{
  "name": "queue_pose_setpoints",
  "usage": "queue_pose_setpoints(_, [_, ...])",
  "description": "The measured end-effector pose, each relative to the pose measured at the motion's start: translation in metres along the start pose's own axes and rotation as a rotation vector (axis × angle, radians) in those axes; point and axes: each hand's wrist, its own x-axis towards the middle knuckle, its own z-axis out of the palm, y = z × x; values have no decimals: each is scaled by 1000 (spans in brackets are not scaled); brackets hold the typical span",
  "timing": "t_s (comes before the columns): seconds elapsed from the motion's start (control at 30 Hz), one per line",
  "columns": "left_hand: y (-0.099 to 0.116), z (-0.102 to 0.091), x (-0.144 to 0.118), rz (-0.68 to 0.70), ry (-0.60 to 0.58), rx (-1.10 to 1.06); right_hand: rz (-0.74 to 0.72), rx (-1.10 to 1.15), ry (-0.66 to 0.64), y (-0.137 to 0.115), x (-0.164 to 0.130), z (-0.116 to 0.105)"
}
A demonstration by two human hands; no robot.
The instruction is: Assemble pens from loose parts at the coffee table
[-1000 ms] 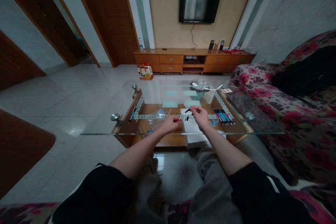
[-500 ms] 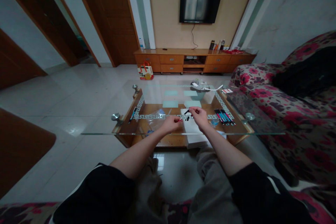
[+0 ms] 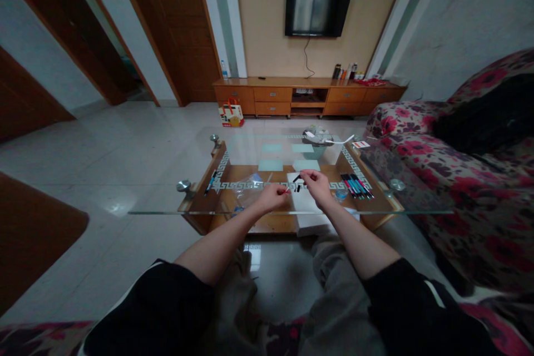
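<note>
Over the near part of the glass table (image 3: pixel 246 213), my left hand (image 3: pixel 272 198) is closed in a pinch on a thin red piece (image 3: pixel 286 191), most of it hidden by the fingers. To its right, my right hand (image 3: pixel 316 184) pinches a short black piece that looks like a pen cap (image 3: pixel 297 177). The two pieces are apart. Small black parts (image 3: pixel 298 189) show just below and between the hands. A row of pens (image 3: pixel 357 186) in blue, black, pink and red lies right of my right hand. A few blue and black pens (image 3: pixel 210 183) lie at the far left.
Under the glass, a white box (image 3: pixel 311 222) and a clear plastic bag (image 3: pixel 246 192) are on the wooden shelf. A round blue item (image 3: pixel 341 194) is near the pens. Beyond the table stands a filled waste basket (image 3: pixel 317 150). A flowered sofa (image 3: pixel 417 178) borders the right side.
</note>
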Motion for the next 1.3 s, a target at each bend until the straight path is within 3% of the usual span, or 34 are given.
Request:
queue_pose_setpoints(0.4, [-2,1,1,13,-8,15,32,9,-55,0,-1,1])
queue_pose_setpoints(0.87, [-8,4,5,78,-3,-3,83,-12,-229,-9,-10,5])
queue_pose_setpoints(1.3, [-6,3,4,74,66,27,85,-34,-267,-11,-12,5])
